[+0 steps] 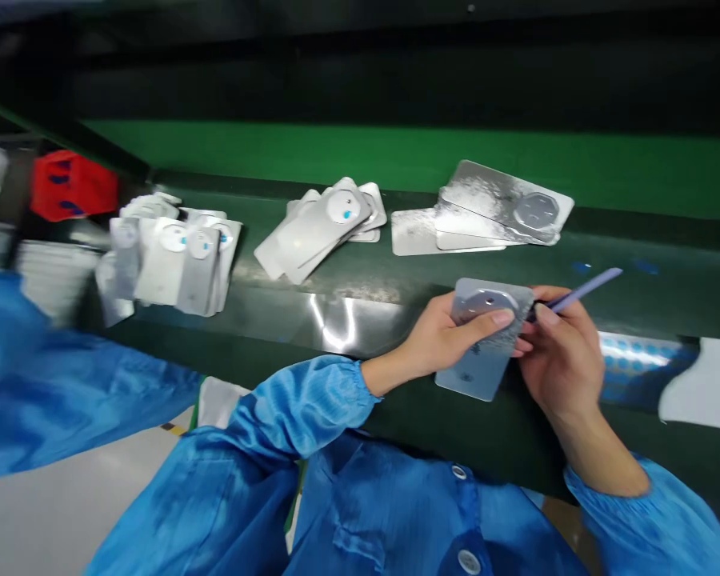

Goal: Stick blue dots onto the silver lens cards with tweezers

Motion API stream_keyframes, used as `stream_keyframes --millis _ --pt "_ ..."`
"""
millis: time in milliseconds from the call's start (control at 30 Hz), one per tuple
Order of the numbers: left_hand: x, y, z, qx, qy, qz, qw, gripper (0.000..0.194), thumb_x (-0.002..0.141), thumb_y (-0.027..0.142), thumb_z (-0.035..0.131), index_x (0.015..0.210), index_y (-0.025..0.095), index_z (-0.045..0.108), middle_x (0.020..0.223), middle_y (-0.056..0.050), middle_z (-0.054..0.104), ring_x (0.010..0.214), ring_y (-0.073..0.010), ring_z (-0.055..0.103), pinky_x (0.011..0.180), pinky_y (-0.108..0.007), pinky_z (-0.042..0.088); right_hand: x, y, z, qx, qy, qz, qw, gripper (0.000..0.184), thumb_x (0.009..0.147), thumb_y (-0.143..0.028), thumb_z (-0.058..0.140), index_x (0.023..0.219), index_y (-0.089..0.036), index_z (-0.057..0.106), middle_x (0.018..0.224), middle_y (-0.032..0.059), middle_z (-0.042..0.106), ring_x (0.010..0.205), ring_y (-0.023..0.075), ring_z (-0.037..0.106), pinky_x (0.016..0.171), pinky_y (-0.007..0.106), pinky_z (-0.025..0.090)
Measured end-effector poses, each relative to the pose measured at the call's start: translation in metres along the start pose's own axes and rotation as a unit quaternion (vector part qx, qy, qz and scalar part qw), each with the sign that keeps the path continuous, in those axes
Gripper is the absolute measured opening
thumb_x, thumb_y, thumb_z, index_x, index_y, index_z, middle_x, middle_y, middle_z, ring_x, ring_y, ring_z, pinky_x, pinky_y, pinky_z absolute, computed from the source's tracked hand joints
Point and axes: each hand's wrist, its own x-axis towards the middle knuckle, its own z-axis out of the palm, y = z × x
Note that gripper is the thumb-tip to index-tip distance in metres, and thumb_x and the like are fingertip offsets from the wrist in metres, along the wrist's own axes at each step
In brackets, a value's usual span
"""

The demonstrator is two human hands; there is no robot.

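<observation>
My left hand [450, 336] grips a silvery blister card [486, 364] with a round raised bubble near its top, thumb laid across its face. My right hand [561, 352] is closed around a thin purple pen-like tool [582, 292] and also touches the card's right edge. The tool's tip points at the card near the bubble. Both hands hover over the dark green conveyor belt [348, 280]. Blue sleeves cover both arms.
Piles of similar cards lie on the belt: one at left [177, 256], one in the middle [327, 224], a silvery stack at right [498, 208]. A sheet of blue dot stickers [642, 360] lies right of my hands. A red object [72, 184] sits far left. Another person's blue sleeve [48, 400] is at left.
</observation>
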Motion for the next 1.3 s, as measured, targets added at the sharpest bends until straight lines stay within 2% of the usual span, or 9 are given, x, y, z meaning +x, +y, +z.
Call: stream_keyframes --millis 200,300,367,500,633,700,833,1100,1300 --pt "-0.012 0.016 -0.006 0.039 0.021 0.038 0.998 0.073 0.078 0.066 0.108 0.120 0.014 0.081 0.108 -0.016 0.088 0.105 -0.0378 0.091 0.107 -0.058 0.073 0.003 0.006 -0.004 -0.028 0.056 0.002 0.998 0.030 0.066 -0.048 0.105 0.085 -0.032 0.090 0.087 0.0126 0.066 0.068 0.0241 0.057 0.051 0.042 0.038" --pt "-0.033 0.055 -0.032 0.105 0.042 0.079 0.990 0.073 0.085 0.064 0.105 0.132 0.015 0.077 0.112 -0.014 0.087 0.099 -0.0339 0.090 0.100 -0.053 0.074 0.004 0.013 -0.008 -0.037 0.081 -0.017 0.996 0.027 0.065 -0.051 0.103 0.082 -0.036 0.090 0.098 0.0153 0.066 0.072 0.0241 0.052 0.055 0.048 0.033" --pt "-0.054 0.092 -0.060 0.178 0.136 0.141 0.964 0.076 0.085 0.058 0.107 0.140 0.019 0.072 0.117 -0.012 0.087 0.100 -0.0308 0.089 0.095 -0.046 0.073 0.005 0.017 -0.013 -0.033 0.083 -0.017 0.996 0.029 0.065 -0.052 0.104 0.084 -0.035 0.089 0.102 0.0150 0.068 0.076 0.0253 0.054 0.058 0.049 0.033" --pt "-0.107 0.177 -0.133 0.404 0.370 0.241 0.801 0.073 0.081 0.044 0.106 0.141 0.021 0.070 0.124 -0.009 0.085 0.109 -0.0266 0.083 0.096 -0.036 0.068 0.006 0.022 -0.022 -0.024 0.065 -0.006 0.998 0.042 0.059 -0.046 0.109 0.088 -0.027 0.086 0.102 0.0099 0.074 0.082 0.0244 0.059 0.066 0.041 0.039" --pt "-0.153 0.249 -0.189 0.623 0.468 0.163 0.604 0.067 0.095 0.034 0.089 0.158 0.018 0.072 0.133 -0.013 0.084 0.124 -0.0314 0.078 0.110 -0.043 0.064 0.002 0.021 -0.025 -0.020 0.058 0.014 0.998 0.043 0.065 -0.044 0.109 0.098 -0.026 0.088 0.103 0.0081 0.076 0.087 0.0238 0.060 0.071 0.039 0.041" --pt "-0.168 0.272 -0.204 0.676 0.488 0.117 0.539 0.071 0.099 0.031 0.083 0.166 0.016 0.070 0.132 -0.014 0.084 0.127 -0.0335 0.076 0.116 -0.047 0.061 0.000 0.021 -0.025 -0.022 0.055 0.019 0.998 0.043 0.067 -0.045 0.110 0.100 -0.027 0.089 0.104 0.0082 0.075 0.086 0.0240 0.058 0.071 0.041 0.041" --pt "-0.179 0.293 -0.222 0.704 0.473 0.066 0.525 0.072 0.098 0.024 0.078 0.168 0.012 0.070 0.127 -0.014 0.087 0.121 -0.0342 0.078 0.117 -0.049 0.060 0.004 0.026 -0.029 -0.035 0.042 0.014 0.998 0.042 0.069 -0.051 0.111 0.101 -0.032 0.090 0.104 0.0104 0.074 0.084 0.0266 0.058 0.068 0.045 0.038" --pt "-0.175 0.297 -0.235 0.749 0.447 0.028 0.488 0.075 0.108 0.022 0.060 0.182 0.013 0.055 0.162 -0.020 0.076 0.152 -0.0391 0.071 0.134 -0.053 0.052 0.024 0.047 -0.045 -0.096 0.056 -0.005 0.994 0.041 0.062 -0.067 0.107 0.088 -0.041 0.089 0.093 0.0144 0.068 0.076 0.0303 0.056 0.068 0.056 0.032" --pt "-0.166 0.303 -0.237 0.773 0.461 0.025 0.435 0.075 0.110 0.022 0.051 0.184 0.008 0.051 0.151 -0.024 0.077 0.146 -0.0404 0.072 0.131 -0.055 0.054 0.012 0.034 -0.032 -0.089 0.064 0.008 0.994 0.043 0.065 -0.067 0.107 0.091 -0.039 0.088 0.096 0.0139 0.066 0.079 0.0296 0.054 0.072 0.056 0.030"
